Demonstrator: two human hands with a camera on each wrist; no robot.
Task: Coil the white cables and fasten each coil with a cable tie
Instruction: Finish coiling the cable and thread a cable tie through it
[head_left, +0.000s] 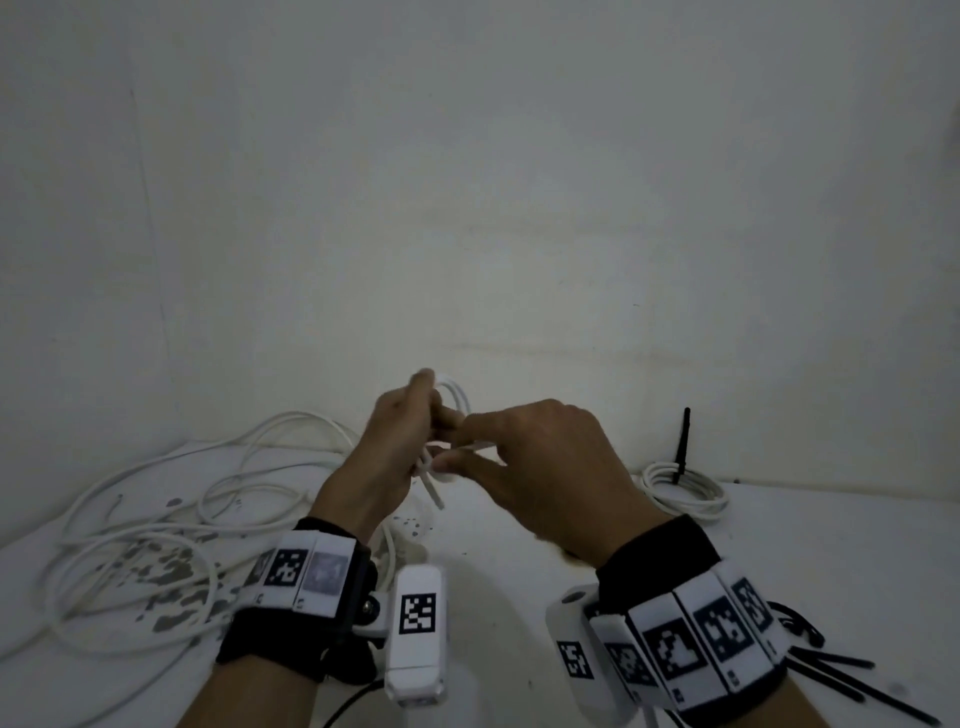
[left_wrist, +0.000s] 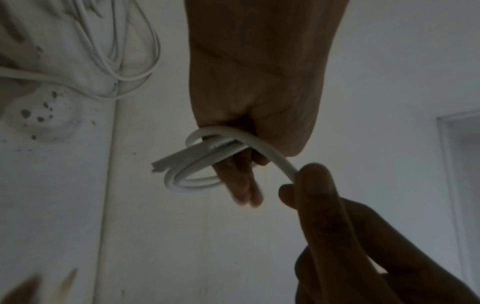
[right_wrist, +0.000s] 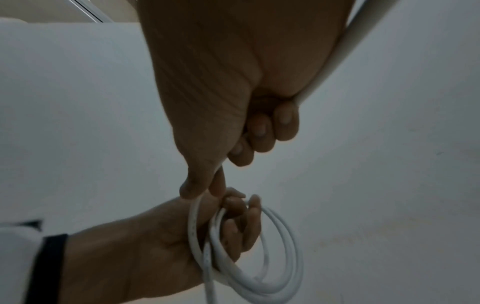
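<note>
In the head view my left hand (head_left: 428, 415) is raised above the table and grips a small coil of white cable (head_left: 457, 397) with a few loops; the cable's cut end (head_left: 435, 493) hangs below it. My right hand (head_left: 457, 441) pinches the free run of the same cable just beside the coil. In the left wrist view the coil (left_wrist: 197, 164) sits in my curled left hand (left_wrist: 244, 185), and the right fingers (left_wrist: 314, 185) hold the strand. From the right wrist, thumb and forefinger of my right hand (right_wrist: 205, 190) pinch the strand above the coil (right_wrist: 283, 257).
A tangle of loose white cables (head_left: 171, 519) lies on the white table (head_left: 519, 571) at the left. A finished coil (head_left: 680, 491) with an upright black tie (head_left: 681, 447) sits at the right by the wall. Several loose black cable ties (head_left: 831, 673) lie near my right wrist.
</note>
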